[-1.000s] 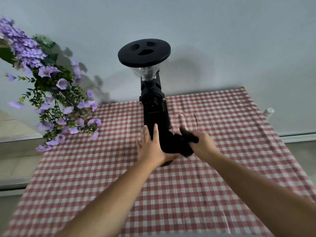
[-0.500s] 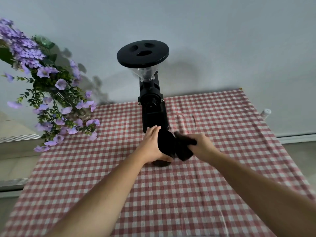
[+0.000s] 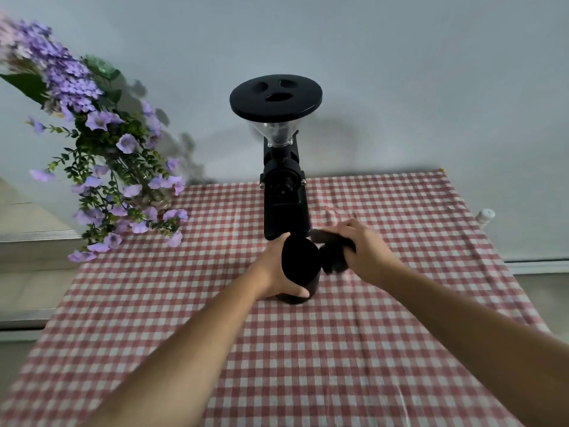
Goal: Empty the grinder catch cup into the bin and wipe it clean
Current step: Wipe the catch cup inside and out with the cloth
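The black catch cup (image 3: 300,268) stands on the checked tablecloth (image 3: 308,349) just in front of the black grinder (image 3: 284,192). My left hand (image 3: 275,271) is wrapped around the cup's left side, thumb across its base. My right hand (image 3: 365,249) grips a bunched black cloth (image 3: 334,257) right beside the cup's right side, touching or almost touching it. The cloth and right hand are motion-blurred. No bin is in view.
A bunch of purple artificial flowers (image 3: 101,155) leans over the table's back left corner. The grinder's wide hopper lid (image 3: 275,98) sits high above the cup. A small white bottle (image 3: 486,215) stands off the table's right edge, by the grey wall.
My left hand went from flat against the grinder's base to gripping the catch cup, which has come forward clear of the grinder. My right hand with the cloth stayed beside it.
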Tool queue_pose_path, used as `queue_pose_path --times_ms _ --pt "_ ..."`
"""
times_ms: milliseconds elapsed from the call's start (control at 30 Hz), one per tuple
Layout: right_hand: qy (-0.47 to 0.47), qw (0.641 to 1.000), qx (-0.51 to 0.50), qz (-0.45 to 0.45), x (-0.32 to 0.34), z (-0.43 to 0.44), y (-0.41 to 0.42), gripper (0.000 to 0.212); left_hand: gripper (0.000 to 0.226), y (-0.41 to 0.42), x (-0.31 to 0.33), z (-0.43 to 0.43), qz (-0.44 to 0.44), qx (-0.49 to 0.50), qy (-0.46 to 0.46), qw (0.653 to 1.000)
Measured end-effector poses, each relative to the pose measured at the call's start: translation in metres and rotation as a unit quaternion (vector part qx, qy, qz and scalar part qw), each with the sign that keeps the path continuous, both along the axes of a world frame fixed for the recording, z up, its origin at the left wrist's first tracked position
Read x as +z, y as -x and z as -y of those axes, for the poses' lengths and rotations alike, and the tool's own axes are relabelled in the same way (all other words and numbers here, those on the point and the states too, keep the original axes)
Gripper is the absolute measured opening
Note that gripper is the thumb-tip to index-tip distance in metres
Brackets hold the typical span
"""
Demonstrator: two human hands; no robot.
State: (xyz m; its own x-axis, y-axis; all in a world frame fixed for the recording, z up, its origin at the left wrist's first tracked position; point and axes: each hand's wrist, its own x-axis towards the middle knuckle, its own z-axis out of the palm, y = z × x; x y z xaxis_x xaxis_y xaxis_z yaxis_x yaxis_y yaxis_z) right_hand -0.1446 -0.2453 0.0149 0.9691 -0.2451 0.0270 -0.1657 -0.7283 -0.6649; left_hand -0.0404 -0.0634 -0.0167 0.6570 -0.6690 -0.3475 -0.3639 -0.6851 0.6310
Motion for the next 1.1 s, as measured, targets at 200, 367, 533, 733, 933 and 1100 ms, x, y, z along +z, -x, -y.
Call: queue_pose_path --times_ms 200,367,533,733,933,1100 --pt "0.312 0.914 0.234 -0.11 0.01 -0.028 -0.026 0.046 0.119 0.001 -0.005 -0.005 0.044 0.01 0.006 0.999" --pt "0.35 0.891 0.255 -0.139 0.006 -0.053 -0.013 0.036 0.124 -0.001 -0.01 -0.005 0.079 0.0 -0.032 0.996" --pt "0.357 0.863 0.322 -0.153 0.02 -0.039 -0.021 0.04 0.126 0.0 -0.015 -0.004 0.089 -0.002 -0.035 0.995" --pt "0.391 0.871 0.277 -0.109 0.03 -0.017 -0.05 0.038 0.124 0.0 -0.015 -0.004 0.099 0.008 -0.044 0.994" --pt "0.184 0.963 0.148 -0.129 0.001 -0.052 0.014 0.045 0.114 -0.002 -0.015 -0.002 0.086 -0.001 -0.025 0.996" --pt "0.068 0.987 0.073 -0.128 0.038 -0.043 -0.018 0.046 0.114 -0.003 -0.019 -0.006 0.089 -0.005 -0.005 0.996"
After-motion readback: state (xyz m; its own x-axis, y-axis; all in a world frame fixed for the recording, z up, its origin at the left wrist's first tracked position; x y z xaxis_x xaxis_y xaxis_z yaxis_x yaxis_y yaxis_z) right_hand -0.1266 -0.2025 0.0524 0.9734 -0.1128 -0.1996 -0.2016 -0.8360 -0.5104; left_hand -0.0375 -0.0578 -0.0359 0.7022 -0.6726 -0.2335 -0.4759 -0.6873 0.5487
